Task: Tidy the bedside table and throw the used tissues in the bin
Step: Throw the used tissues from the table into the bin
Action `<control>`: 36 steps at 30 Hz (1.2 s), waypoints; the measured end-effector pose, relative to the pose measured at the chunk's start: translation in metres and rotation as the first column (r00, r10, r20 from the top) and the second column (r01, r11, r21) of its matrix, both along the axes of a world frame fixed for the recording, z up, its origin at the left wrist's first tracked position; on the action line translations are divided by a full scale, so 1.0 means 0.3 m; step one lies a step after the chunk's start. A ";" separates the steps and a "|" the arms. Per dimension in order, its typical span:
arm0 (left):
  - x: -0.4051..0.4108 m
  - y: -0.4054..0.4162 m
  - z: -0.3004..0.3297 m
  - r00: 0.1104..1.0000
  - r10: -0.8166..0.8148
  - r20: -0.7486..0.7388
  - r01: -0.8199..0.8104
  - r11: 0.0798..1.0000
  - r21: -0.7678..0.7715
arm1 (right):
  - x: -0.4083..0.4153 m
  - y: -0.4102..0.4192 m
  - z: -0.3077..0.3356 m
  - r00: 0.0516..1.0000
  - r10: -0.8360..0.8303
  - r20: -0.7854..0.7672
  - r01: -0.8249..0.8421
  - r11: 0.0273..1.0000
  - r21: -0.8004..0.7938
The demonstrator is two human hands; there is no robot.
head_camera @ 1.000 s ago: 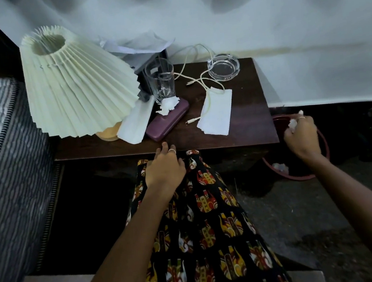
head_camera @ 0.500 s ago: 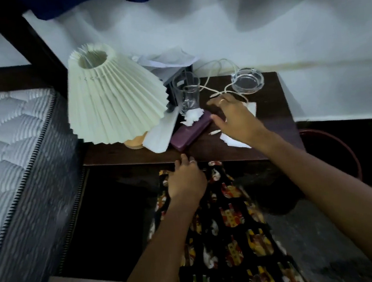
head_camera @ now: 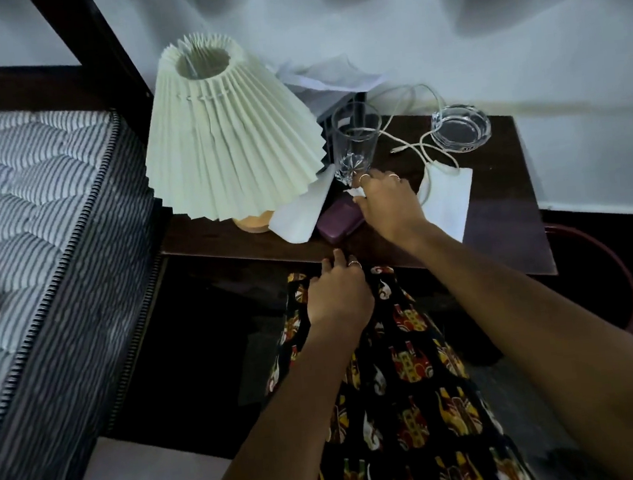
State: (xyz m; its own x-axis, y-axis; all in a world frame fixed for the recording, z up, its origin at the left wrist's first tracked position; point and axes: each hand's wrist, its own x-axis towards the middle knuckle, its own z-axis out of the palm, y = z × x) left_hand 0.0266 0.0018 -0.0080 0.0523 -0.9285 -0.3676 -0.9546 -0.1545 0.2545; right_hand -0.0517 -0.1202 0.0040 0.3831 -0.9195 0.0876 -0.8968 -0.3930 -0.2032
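Observation:
My right hand [head_camera: 387,207] reaches over the dark wooden bedside table [head_camera: 501,228] and pinches a crumpled white tissue [head_camera: 357,192] lying on a purple case [head_camera: 338,223], just below a tall glass [head_camera: 355,142]. A flat white tissue [head_camera: 449,196] lies to the right of that hand, and another white tissue [head_camera: 300,212] leans under the lamp shade. My left hand [head_camera: 338,296] rests on my patterned lap at the table's front edge, holding nothing. Only the red rim of the bin [head_camera: 619,278] shows, on the floor to the right of the table.
A pleated cream lamp [head_camera: 226,143] fills the table's left side. Behind it stands a dark tissue box [head_camera: 339,104] with white sheets sticking out. A glass ashtray [head_camera: 459,129] and a white cable [head_camera: 410,144] sit at the back right. A striped mattress [head_camera: 31,215] borders the left.
My right hand dropped a tissue over the bin, came back across the table and has closed its fingers on the crumpled tissue by the glass. My left hand stayed on my lap.

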 end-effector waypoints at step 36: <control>-0.047 -0.007 0.052 0.996 0.041 0.077 -0.043 0.999 0.025 | -0.912 0.076 -0.041 0.788 -0.607 0.108 0.553 0.773 0.311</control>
